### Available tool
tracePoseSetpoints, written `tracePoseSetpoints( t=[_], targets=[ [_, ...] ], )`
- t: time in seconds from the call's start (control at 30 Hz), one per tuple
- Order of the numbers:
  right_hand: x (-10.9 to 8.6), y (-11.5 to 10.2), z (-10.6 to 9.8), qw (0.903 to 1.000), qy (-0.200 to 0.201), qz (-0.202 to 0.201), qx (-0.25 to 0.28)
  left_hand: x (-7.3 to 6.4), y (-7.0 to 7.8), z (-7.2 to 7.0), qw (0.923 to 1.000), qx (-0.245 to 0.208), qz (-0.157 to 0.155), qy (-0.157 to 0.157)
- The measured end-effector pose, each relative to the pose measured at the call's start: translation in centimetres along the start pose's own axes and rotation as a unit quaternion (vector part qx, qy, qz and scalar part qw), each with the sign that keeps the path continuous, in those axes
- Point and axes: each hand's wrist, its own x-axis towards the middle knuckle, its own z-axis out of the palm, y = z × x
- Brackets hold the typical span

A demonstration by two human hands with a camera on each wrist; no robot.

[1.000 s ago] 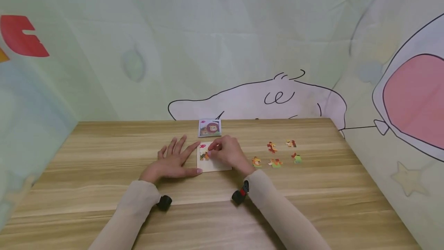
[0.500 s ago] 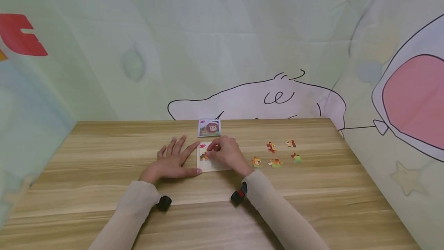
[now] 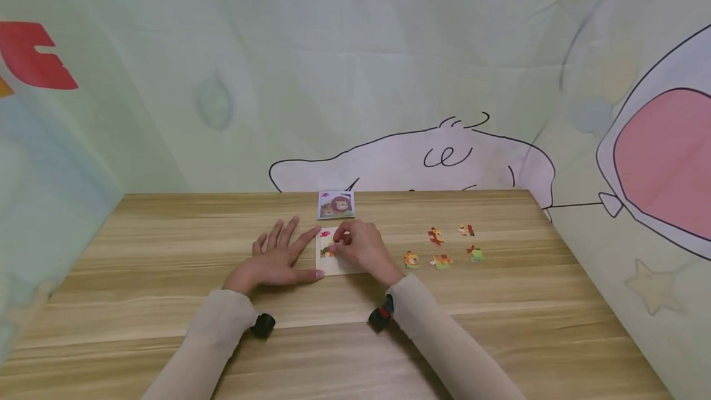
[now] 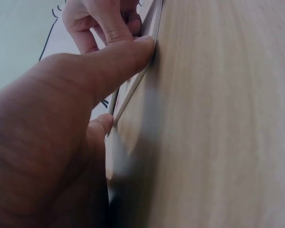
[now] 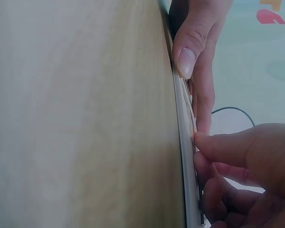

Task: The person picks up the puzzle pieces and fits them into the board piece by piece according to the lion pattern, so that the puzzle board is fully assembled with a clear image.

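Note:
A small white puzzle board (image 3: 350, 267) lies on the wooden table. My left hand (image 3: 273, 264) rests with fingers spread at its left edge, thumb and index fingertip touching the board; the left wrist view shows the thumb (image 4: 128, 54) on the rim. Over the board, my right hand (image 3: 363, 249) pinches a puzzle piece (image 3: 331, 250) between thumb and forefinger, down at the board's left part. Fingers mostly hide that piece. A puzzle piece (image 3: 324, 252) with orange and green sits in the board beside it, below a pink printed mark (image 3: 324, 234).
Several loose puzzle pieces lie right of the board, among them a lion-faced one (image 3: 411, 259), a red-brown one (image 3: 436, 236) and a green one (image 3: 474, 254). A picture card (image 3: 336, 205) with a lion stands behind the board. A printed cloth wall (image 3: 233, 141) borders the table (image 3: 183, 227).
My right hand has shifted very slightly, its fingertips staying at the same part of the board. The left hand keeps its place, and the loose pieces lie as before.

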Motion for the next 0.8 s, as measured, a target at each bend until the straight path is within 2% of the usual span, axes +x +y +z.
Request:
tracePoseSetpoints(
  t=[0.4, 0.6, 0.8],
  targets=[
    [-0.27, 0.26, 0.17, 0.9999, 0.004, 0.002, 0.012, 0.03, -0.07, 0.00, 1.0000, 0.004, 0.000, -0.002],
    [-0.26, 0.59, 0.21, 0.9998, 0.007, -0.016, 0.014, 0.27, -0.19, 0.17, 1.0000, 0.004, 0.000, 0.001],
    [-0.51, 0.95, -0.01, 0.9987, 0.010, -0.018, 0.046, 0.19, -0.13, 0.12, 1.0000, 0.003, 0.001, 0.000]
  ],
)
